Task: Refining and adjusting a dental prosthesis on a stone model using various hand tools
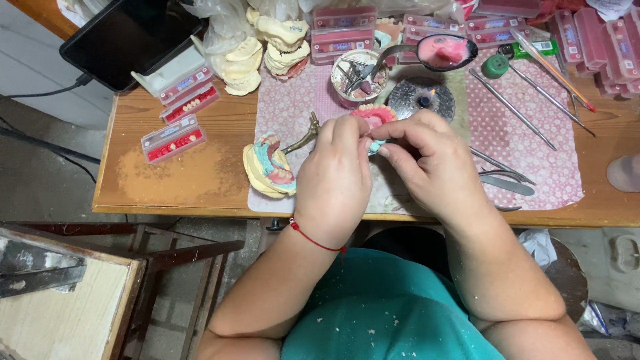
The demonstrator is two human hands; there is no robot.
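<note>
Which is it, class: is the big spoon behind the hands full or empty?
Full. The spoon holds a glossy pink mass that fills its bowl, and it rests across the small tool cup behind both hands.

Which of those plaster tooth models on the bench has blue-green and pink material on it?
The plaster model lying on the mat just beside the left hand. The plaster models stacked at the back of the bench are plain cream.

My left hand (333, 175): red cord at wrist. My right hand (430, 160): pinches a pale teal piece (377, 145). Denture base (373, 116): pink. Plaster model (268, 172), near left: cream, teal and pink wax. Mat (520, 133): pink, white floral print. Table (193, 173): orange-brown wood. Tooth boxes (175, 139), far left: red trays, clear lids. My shirt (380, 313): teal.
</note>
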